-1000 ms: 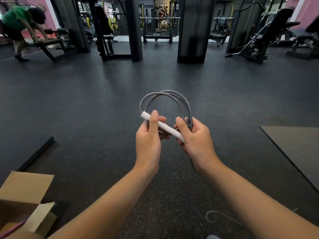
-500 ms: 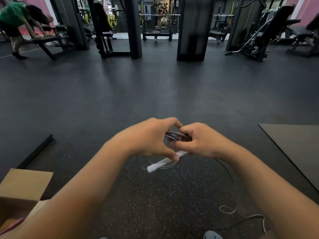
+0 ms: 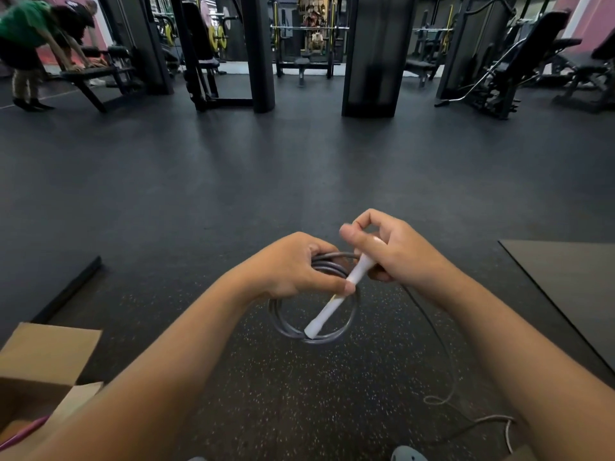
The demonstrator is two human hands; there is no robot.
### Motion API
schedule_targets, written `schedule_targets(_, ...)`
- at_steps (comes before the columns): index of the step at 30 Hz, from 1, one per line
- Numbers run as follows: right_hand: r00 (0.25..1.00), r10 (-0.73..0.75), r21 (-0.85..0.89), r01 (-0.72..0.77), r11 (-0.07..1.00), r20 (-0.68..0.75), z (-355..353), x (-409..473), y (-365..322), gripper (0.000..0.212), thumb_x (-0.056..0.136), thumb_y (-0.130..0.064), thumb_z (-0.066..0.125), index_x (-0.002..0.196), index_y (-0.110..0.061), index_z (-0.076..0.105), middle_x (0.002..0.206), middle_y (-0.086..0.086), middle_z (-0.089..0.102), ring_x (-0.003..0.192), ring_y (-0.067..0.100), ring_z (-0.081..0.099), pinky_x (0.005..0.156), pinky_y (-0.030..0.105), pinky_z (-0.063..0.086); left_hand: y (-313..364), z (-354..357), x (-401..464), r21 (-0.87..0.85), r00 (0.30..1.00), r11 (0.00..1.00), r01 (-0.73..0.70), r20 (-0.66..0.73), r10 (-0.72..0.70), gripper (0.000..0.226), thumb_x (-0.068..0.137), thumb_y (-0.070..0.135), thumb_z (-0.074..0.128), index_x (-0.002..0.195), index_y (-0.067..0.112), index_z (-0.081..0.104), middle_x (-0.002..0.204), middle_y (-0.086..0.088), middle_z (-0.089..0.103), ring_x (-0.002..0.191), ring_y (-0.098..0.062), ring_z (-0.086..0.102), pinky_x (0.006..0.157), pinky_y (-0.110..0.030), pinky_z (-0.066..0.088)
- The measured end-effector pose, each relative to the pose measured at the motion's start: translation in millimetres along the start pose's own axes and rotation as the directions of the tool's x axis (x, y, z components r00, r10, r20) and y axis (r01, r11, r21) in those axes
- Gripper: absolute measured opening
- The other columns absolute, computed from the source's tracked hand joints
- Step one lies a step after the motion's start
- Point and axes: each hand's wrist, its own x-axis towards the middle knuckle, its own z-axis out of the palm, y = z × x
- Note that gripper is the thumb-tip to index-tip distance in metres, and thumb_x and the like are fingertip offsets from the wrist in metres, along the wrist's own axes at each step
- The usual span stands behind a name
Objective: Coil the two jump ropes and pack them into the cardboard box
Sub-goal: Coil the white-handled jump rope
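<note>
My left hand point(image 3: 293, 264) grips a bundle of grey jump rope loops point(image 3: 283, 322), which hang down in a ring below my fingers. A white handle point(image 3: 329, 309) of that rope slants across the ring, its upper end between my two hands. My right hand point(image 3: 396, 251) grips the upper part of the handle with curled fingers. The loose rope tail point(image 3: 442, 357) trails from my right hand down to the floor. The open cardboard box point(image 3: 50, 357) stands at the lower left, with a pink rope piece point(image 3: 23, 432) showing inside.
Speckled black rubber floor all around. A grey mat point(image 3: 572, 287) lies at the right, a black bar edge point(image 3: 71, 284) at the left. Gym machines and pillars point(image 3: 366, 54) stand at the back. A person point(image 3: 30, 44) leans on a bench far left.
The coil was held upright at chest level; both hands dropped and turned it down. Now the ring hangs below my left hand and my right hand has lifted slightly along the handle.
</note>
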Motion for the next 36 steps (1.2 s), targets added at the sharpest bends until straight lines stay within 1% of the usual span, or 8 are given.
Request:
schedule_targets(5, 0.980, 0.085, 0.057, -0.076, 0.995, -0.182, -16, 1, 4, 0.065, 0.099, -0.066, 0.038, 0.078, -0.012, 0.066, 0.051, 0.004, 0.046, 0.044, 0.019, 0.042, 0.045, 0.025, 0.028, -5, -14, -3, -0.339, 0.946, 0.931, -0.135, -0.323, 0.020, 0.020, 0.088, 0.020, 0.078, 0.103, 0.006, 0.076, 0.064, -0.001, 0.057, 0.047, -0.006, 0.044, 0.047, -0.018, 0.035)
schedule_targets(10, 0.992, 0.074, 0.177, -0.055, 0.983, -0.105, -5, 2, 13, 0.067, 0.094, -0.072, 0.040, 0.090, -0.014, 0.073, 0.073, 0.009, 0.072, 0.052, 0.020, 0.041, 0.046, 0.028, 0.029, -6, 1, 9, -0.707, 0.817, 0.636, -0.311, -0.541, -0.201, 0.012, 0.089, 0.032, 0.075, 0.088, 0.020, 0.078, 0.109, -0.011, 0.048, 0.038, -0.007, 0.023, 0.035, -0.021, 0.021)
schedule_targets(15, 0.988, -0.036, 0.409, 0.096, 0.908, -0.152, 43, -6, 1, 0.039, 0.093, -0.039, 0.064, 0.118, -0.010, 0.065, 0.073, 0.003, 0.068, 0.052, 0.009, 0.037, 0.046, 0.020, 0.027, 4, 27, 14, -0.774, 0.690, 0.492, -0.399, -0.607, -0.394, 0.013, 0.096, 0.026, 0.068, 0.086, 0.017, 0.066, 0.083, -0.004, 0.050, 0.042, -0.007, 0.024, 0.037, -0.020, 0.025)
schedule_targets(19, 0.974, 0.026, 0.462, 0.083, 0.883, -0.224, 44, 0, 3, 0.033, 0.100, -0.031, 0.061, 0.120, -0.006, 0.066, 0.060, -0.008, 0.049, 0.048, 0.002, 0.035, 0.043, 0.015, 0.027, 3, 20, 12, -0.809, 0.737, 0.459, -0.366, -0.554, -0.389, 0.009, 0.095, 0.025, 0.070, 0.093, 0.017, 0.070, 0.087, 0.003, 0.072, 0.043, -0.007, 0.039, 0.041, -0.021, 0.037)
schedule_targets(23, 0.965, -0.046, 0.270, 0.117, 0.956, -0.257, 23, 2, 3, 0.034, 0.101, -0.032, 0.059, 0.109, 0.000, 0.070, 0.059, -0.010, 0.044, 0.050, 0.001, 0.039, 0.048, 0.014, 0.032, -6, 2, 5, -0.777, 0.801, 0.553, -0.302, -0.521, -0.295, 0.046, 0.083, 0.032, 0.076, 0.120, 0.011, 0.059, 0.094, -0.001, 0.074, 0.074, -0.018, 0.066, 0.066, -0.030, 0.058)
schedule_targets(27, 0.993, -0.105, 0.032, 0.107, 0.994, -0.055, -1, 2, 3, 0.033, 0.096, -0.035, 0.063, 0.103, -0.005, 0.073, 0.063, -0.013, 0.050, 0.056, 0.001, 0.048, 0.057, 0.013, 0.041, -16, -33, -11, -0.318, 0.819, 0.941, -0.117, -0.567, -0.090, 0.091, 0.065, 0.057, 0.087, 0.141, 0.034, 0.045, 0.124, 0.009, 0.067, 0.110, -0.007, 0.069, 0.094, -0.031, 0.055)
schedule_targets(33, 0.968, -0.066, -0.060, 0.083, 0.995, 0.243, 5, 1, 2, 0.039, 0.083, -0.050, 0.070, 0.108, -0.024, 0.056, 0.070, -0.005, 0.060, 0.061, 0.005, 0.054, 0.063, 0.024, 0.049, 12, -22, -16, 0.189, 0.999, 0.981, 0.041, -0.023, -0.038, 0.053, 0.069, 0.052, 0.089, 0.114, 0.036, 0.065, 0.107, 0.011, 0.073, 0.101, -0.008, 0.068, 0.097, -0.041, 0.054)
schedule_targets(36, 0.962, -0.075, -0.054, 0.092, 0.994, 0.262, 10, 1, 3, 0.038, 0.086, -0.052, 0.071, 0.107, -0.026, 0.051, 0.068, 0.000, 0.064, 0.057, 0.010, 0.050, 0.055, 0.023, 0.040, 11, -7, -11, -0.061, 0.997, 0.995, 0.073, 0.003, -0.072, 0.039, 0.079, 0.031, 0.087, 0.108, 0.012, 0.070, 0.091, -0.008, 0.075, 0.078, -0.020, 0.072, 0.079, -0.040, 0.062)
